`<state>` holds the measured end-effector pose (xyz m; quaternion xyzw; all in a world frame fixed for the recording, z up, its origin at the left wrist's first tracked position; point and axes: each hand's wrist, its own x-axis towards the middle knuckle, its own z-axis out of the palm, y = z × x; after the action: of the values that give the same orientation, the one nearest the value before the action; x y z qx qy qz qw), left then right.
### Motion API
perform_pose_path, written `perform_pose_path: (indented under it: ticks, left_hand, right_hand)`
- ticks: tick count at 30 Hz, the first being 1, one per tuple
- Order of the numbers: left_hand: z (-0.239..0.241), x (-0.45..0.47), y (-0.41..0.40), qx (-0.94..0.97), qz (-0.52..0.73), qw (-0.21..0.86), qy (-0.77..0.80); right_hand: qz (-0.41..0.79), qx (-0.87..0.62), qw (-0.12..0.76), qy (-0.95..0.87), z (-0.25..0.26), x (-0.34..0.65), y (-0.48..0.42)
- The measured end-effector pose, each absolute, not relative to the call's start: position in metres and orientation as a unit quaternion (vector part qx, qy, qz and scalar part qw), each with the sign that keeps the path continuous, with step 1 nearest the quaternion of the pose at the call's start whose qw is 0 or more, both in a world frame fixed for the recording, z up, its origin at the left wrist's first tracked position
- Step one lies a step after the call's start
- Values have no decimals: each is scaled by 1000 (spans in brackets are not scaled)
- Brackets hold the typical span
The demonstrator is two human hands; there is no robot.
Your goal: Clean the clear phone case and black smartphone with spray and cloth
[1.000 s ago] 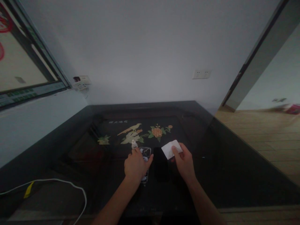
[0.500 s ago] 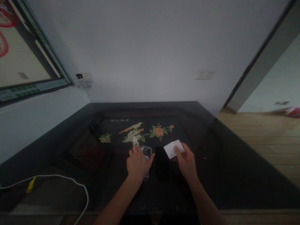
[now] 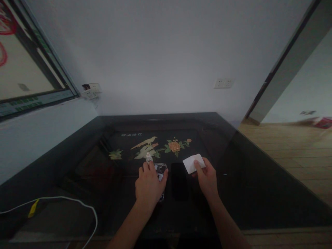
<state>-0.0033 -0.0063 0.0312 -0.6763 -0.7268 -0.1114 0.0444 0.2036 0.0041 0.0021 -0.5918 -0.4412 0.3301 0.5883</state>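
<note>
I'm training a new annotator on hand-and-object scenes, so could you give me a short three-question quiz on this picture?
1. True or false: the right hand pinches a white wipe.
2. What does the left hand rest on? A) the white cable B) the patterned phone case C) the wall socket
3. Fill in: the dark phone lies flat on the table ______ the two hands.

Key
1. True: thumb and fingers grip the wipe's near edge.
2. B: the hand covers most of the case, and a small bottle stands just beyond its fingertips.
3. Between.
</note>
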Motion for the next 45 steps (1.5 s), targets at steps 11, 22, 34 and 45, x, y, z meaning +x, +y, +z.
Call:
perform_pose_path:
  ticks: [11, 22, 34, 45]
  left_hand:
    - [43, 16, -28, -732, -137, -109, -659]
    - [3, 68, -37, -731, -224, -78, -640]
    - [8, 88, 0, -713, -95, 12, -694]
    - [3, 92, 3, -716, -94, 18, -692]
  right_hand:
    - [346, -551, 684, -329, -19, 217, 18]
    - [327, -555, 678, -354, -22, 217, 20]
    - [307, -567, 672, -364, -22, 218, 21]
    - [305, -572, 666, -369, -21, 217, 20]
